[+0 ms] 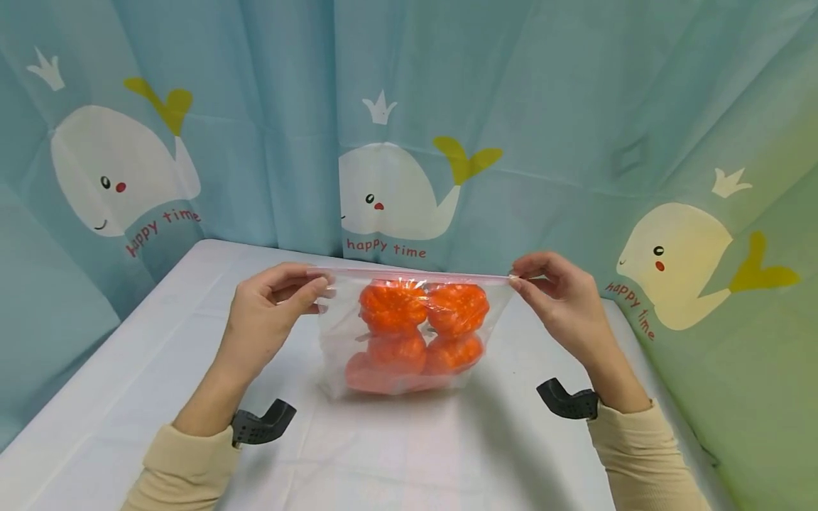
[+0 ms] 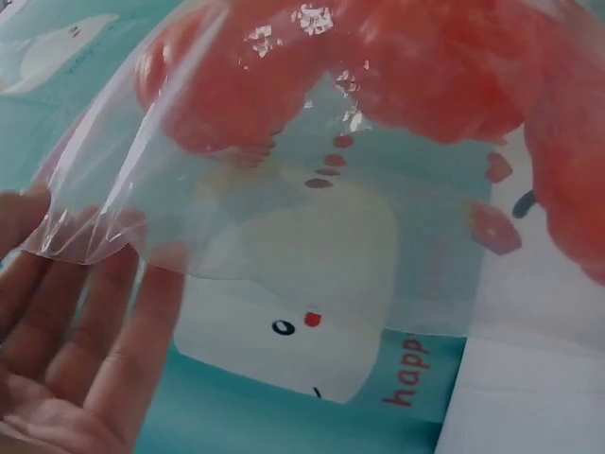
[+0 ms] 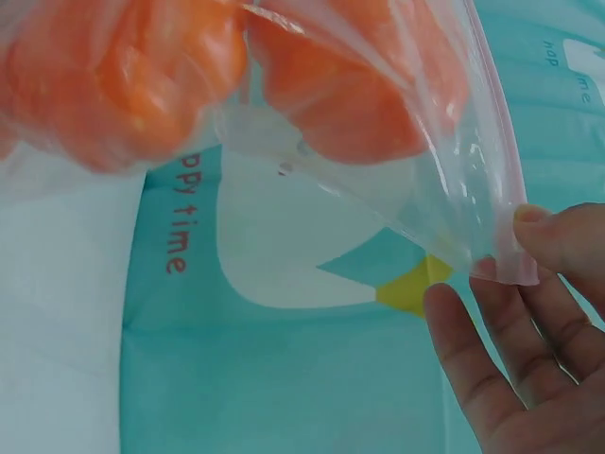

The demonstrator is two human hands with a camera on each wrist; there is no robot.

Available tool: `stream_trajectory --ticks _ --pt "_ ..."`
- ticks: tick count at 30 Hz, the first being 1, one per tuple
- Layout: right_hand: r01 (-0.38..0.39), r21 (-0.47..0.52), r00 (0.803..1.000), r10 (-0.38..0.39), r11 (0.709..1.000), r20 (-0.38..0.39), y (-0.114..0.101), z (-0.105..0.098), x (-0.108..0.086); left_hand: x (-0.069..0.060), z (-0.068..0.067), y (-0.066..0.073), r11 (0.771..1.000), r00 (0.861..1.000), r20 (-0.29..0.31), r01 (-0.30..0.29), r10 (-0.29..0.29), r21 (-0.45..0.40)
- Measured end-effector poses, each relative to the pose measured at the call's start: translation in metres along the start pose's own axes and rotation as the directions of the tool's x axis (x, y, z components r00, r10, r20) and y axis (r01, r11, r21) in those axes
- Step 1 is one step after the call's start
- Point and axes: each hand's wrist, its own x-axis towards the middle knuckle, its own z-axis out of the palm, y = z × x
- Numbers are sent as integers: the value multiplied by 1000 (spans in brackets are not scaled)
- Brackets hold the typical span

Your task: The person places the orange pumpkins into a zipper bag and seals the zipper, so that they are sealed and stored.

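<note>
A clear zip-top bag (image 1: 339, 341) with a pink zip strip is held up by its two top corners. Several orange pumpkin-like pieces (image 1: 393, 306) are inside it, bunched in the middle and toward the bottom. My left hand (image 1: 271, 298) pinches the left top corner between thumb and fingers. At the right top corner, my right hand (image 1: 562, 298) pinches the end of the zip strip. The right wrist view shows the thumb (image 3: 562, 241) on the strip, with the other fingers behind the bag. Whether the zip is fully sealed I cannot tell.
A white-covered table (image 1: 383, 454) lies beneath the bag. Behind it hangs a blue-green curtain (image 1: 543, 106) printed with white whales and "happy time". Black devices (image 1: 262, 424) are strapped at both wrists, below cream sleeves.
</note>
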Motion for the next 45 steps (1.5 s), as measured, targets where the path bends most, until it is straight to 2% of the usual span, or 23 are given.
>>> stream_trajectory --ticks 6,12,16,19,23,26,29,31,33,36,39,42,45 --pt "-31 123 999 32 992 1 10 7 -6 -5 4 -10 997 989 131 70 -65 -34" --pt "-132 251 991 119 959 66 24 20 -21 -10 10 -22 990 977 164 137 -138 15" --pt "-211 252 973 178 944 147 34 33 -40 -12 14 -27 980 962 198 166 -186 111" --pt "-260 223 955 216 940 202 39 40 -54 -15 17 -25 955 945 232 177 -233 237" --pt "-295 160 938 253 942 238 40 46 -70 -19 20 -16 900 911 286 167 -296 402" --pt "-303 107 930 269 947 251 36 46 -78 -20 22 -6 861 885 312 168 -347 480" --pt "-303 71 925 276 950 263 31 44 -81 -21 22 1 851 856 330 211 -399 480" --pt "-297 74 924 267 952 272 26 43 -81 -21 23 3 867 848 347 229 -400 442" --pt "-299 89 923 265 950 280 22 42 -80 -21 24 2 890 853 360 229 -379 395" --pt "-302 138 923 254 943 288 19 42 -79 -21 26 -3 928 881 367 178 -298 326" --pt "-310 177 928 257 934 270 19 44 -77 -19 28 -10 955 908 362 115 -213 273" --pt "-322 215 933 270 922 239 25 46 -75 -16 31 -19 966 925 350 60 -149 252" --pt "-339 280 933 282 898 224 36 50 -74 -13 35 -33 970 930 345 44 -127 237"
